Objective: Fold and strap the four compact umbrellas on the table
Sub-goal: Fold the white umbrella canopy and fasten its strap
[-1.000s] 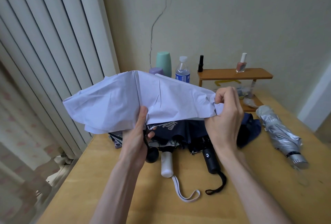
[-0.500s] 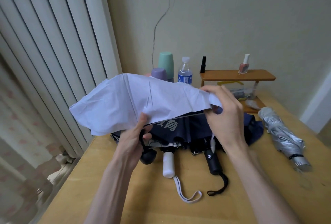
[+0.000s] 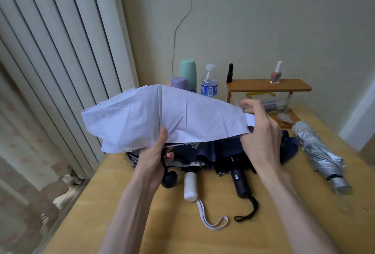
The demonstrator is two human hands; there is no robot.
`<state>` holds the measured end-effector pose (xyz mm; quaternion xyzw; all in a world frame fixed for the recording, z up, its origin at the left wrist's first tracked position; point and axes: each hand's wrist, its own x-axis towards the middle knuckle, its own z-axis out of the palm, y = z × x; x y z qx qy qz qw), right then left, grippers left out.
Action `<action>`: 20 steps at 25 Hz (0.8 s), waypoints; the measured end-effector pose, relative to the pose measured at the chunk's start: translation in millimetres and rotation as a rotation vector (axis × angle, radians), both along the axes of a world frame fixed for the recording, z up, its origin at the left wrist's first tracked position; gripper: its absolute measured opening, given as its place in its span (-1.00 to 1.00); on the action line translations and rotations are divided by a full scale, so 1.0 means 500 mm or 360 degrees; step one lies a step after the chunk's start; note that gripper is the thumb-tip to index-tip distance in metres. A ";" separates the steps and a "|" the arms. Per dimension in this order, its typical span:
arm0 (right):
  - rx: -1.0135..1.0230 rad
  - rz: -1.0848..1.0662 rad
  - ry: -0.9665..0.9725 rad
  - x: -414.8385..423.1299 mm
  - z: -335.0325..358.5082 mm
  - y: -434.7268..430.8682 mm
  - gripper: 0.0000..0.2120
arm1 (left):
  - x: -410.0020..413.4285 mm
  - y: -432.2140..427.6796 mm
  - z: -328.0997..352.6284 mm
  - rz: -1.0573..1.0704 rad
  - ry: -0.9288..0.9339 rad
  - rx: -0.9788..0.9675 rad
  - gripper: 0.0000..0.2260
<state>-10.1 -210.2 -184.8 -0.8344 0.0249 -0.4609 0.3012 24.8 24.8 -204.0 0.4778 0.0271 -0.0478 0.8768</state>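
Left of the silver umbrella, the left hand is clutching the lilac umbrella. The right hand, unclenching, is now pinching its strap, so wrapping seems next.

Home room: wooden table, cups, nail polish, curtain, cracked wall.

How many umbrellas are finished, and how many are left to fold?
One looks done: the silver umbrella lies rolled, a dark strap round it. One is in hand: the left hand and right hand hold the lilac umbrella, its canopy loose. Two are left: the white-handled umbrella and the black-handled umbrella lie unrolled on the table.
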 end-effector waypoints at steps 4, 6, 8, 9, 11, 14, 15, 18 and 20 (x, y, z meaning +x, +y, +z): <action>0.0296 0.0593 0.0314 -0.004 0.034 -0.028 -0.49 | 0.008 0.011 -0.003 -0.0019 -0.0065 -0.0003 -0.48; 0.0365 0.0910 0.0582 -0.016 0.049 -0.054 -0.56 | 0.010 0.022 -0.002 -0.0021 -0.0067 0.0024 -0.51; 0.0497 0.1217 0.0886 -0.032 0.060 -0.071 -0.43 | 0.009 0.027 -0.002 -0.0033 -0.0065 0.0138 -0.59; 0.0560 0.1300 0.0990 -0.036 0.063 -0.074 -0.31 | 0.008 0.028 -0.003 -0.0037 -0.0064 0.0209 -0.59; 0.0627 0.1297 0.1027 -0.039 0.061 -0.073 -0.33 | 0.009 0.026 -0.008 -0.0048 -0.0066 0.0288 -0.53; 0.0623 0.1183 0.0998 -0.035 0.059 -0.062 -0.76 | 0.007 0.016 -0.013 -0.0086 -0.0085 0.0297 -0.46; 0.0636 0.1195 0.1006 -0.035 0.057 -0.059 -0.81 | 0.007 0.012 -0.015 -0.0087 -0.0084 0.0284 -0.47; 0.0739 0.1272 0.1071 -0.038 0.055 -0.057 -0.82 | 0.005 0.005 -0.013 -0.0070 -0.0016 0.0256 -0.53; 0.0680 0.1252 0.1125 -0.037 0.054 -0.062 -0.79 | 0.005 0.006 -0.011 -0.0075 0.0054 0.0243 -0.56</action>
